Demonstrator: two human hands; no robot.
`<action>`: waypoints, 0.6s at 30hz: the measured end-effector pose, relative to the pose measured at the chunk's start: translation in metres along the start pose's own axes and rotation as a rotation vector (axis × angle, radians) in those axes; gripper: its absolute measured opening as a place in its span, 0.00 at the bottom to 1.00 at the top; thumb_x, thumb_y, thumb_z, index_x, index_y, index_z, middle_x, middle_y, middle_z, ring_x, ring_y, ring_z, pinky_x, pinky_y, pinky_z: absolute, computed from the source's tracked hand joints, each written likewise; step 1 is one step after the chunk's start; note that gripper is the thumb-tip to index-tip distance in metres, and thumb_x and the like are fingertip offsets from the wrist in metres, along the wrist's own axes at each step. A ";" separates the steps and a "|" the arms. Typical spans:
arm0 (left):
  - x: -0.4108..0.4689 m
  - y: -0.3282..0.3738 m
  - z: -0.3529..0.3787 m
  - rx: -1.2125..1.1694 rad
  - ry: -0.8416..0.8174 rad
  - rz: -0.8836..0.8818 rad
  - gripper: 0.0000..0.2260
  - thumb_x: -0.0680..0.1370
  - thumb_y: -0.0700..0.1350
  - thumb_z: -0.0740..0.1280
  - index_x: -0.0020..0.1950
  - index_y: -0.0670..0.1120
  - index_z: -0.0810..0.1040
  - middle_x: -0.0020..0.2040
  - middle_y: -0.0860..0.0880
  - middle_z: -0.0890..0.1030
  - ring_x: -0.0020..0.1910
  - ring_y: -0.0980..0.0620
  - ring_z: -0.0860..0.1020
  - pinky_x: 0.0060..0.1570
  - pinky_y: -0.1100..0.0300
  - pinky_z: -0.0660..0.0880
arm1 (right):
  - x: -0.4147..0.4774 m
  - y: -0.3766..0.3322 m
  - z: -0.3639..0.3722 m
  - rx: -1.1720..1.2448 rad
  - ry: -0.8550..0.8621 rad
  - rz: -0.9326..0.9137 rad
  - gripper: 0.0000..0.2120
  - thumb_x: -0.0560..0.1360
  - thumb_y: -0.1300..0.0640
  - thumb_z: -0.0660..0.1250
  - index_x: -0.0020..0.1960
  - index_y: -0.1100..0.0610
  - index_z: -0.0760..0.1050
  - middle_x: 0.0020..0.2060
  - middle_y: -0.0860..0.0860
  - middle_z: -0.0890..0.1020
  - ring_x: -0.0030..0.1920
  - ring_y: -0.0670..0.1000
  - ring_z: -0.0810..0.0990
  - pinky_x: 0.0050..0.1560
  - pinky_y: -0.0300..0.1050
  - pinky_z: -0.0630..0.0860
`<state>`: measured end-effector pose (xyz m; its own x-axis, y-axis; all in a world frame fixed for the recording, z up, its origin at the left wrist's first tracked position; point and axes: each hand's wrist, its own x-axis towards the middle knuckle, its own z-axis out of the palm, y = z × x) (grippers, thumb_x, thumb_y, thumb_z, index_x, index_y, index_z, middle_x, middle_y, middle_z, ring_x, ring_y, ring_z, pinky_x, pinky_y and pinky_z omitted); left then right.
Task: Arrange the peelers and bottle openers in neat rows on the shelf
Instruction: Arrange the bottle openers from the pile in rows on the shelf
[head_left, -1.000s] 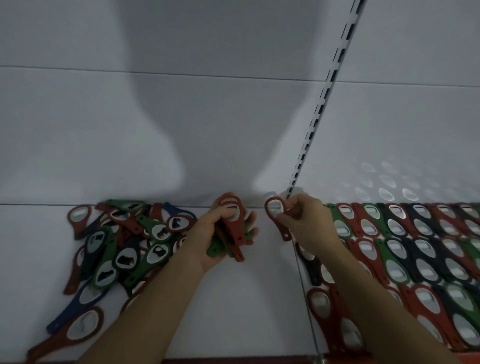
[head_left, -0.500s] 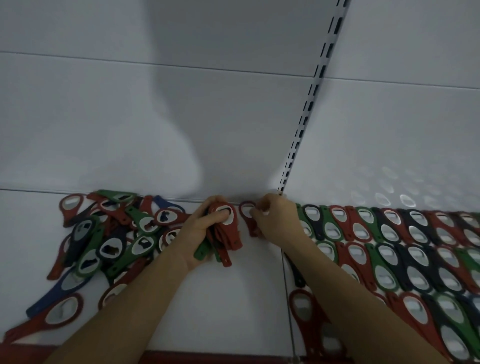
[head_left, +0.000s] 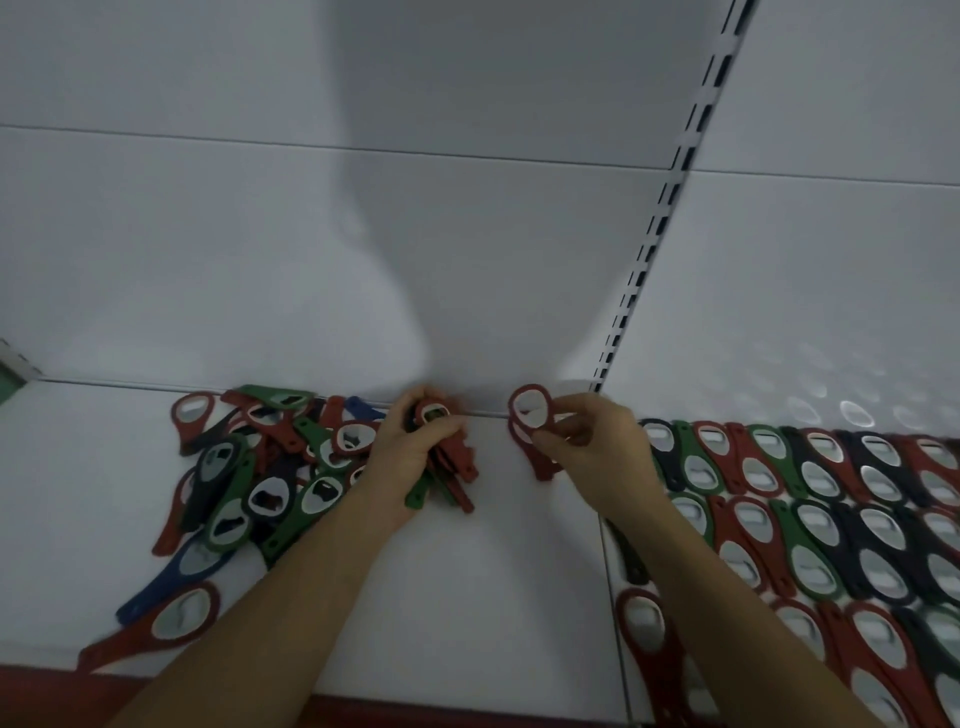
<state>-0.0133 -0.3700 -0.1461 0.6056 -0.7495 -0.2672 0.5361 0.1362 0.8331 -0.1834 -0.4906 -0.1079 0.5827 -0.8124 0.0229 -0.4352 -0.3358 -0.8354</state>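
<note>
Left hand (head_left: 410, 452) grips a bundle of red and green openers (head_left: 449, 467), fingers curled round it, at the back of the white shelf (head_left: 467, 597). Right hand (head_left: 592, 447) pinches a red opener (head_left: 532, 415) by its ring, with a second red one just beneath it. Loose pile (head_left: 249, 467) lies on the left; overlapping neat rows (head_left: 831, 493) lie on the right, past the slotted upright (head_left: 660, 228).

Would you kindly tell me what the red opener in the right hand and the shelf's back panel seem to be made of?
Red opener: matt body, probably plastic, showing no glare; its oval insert looks pale and shiny, likely metal, like the glinting inserts in the arranged rows. Back panel: smooth white painted sheet, probably metal, with soft sheen and straight seams.
</note>
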 end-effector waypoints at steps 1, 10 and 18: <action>0.002 0.002 -0.003 0.022 0.005 0.009 0.13 0.74 0.31 0.72 0.52 0.46 0.79 0.50 0.39 0.83 0.38 0.45 0.83 0.37 0.49 0.81 | 0.003 0.002 -0.001 -0.009 -0.007 0.008 0.10 0.73 0.54 0.77 0.52 0.47 0.80 0.39 0.44 0.85 0.38 0.45 0.84 0.41 0.41 0.81; 0.007 0.022 -0.040 0.023 0.027 0.002 0.16 0.77 0.29 0.65 0.54 0.48 0.82 0.48 0.43 0.83 0.40 0.47 0.84 0.41 0.49 0.81 | 0.006 -0.007 0.026 -0.109 -0.041 -0.251 0.17 0.66 0.70 0.78 0.36 0.48 0.81 0.40 0.43 0.81 0.38 0.43 0.79 0.40 0.35 0.74; -0.004 0.056 -0.030 0.893 -0.376 0.321 0.14 0.74 0.30 0.69 0.46 0.50 0.80 0.44 0.47 0.81 0.43 0.46 0.82 0.40 0.52 0.82 | 0.011 -0.014 0.054 -0.368 -0.032 -0.394 0.15 0.70 0.74 0.66 0.49 0.60 0.85 0.48 0.56 0.80 0.49 0.56 0.78 0.48 0.49 0.77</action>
<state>0.0325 -0.3397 -0.1127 0.3370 -0.9386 0.0740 -0.3470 -0.0507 0.9365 -0.1337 -0.4688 -0.1259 0.7685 -0.5783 0.2738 -0.3882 -0.7616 -0.5189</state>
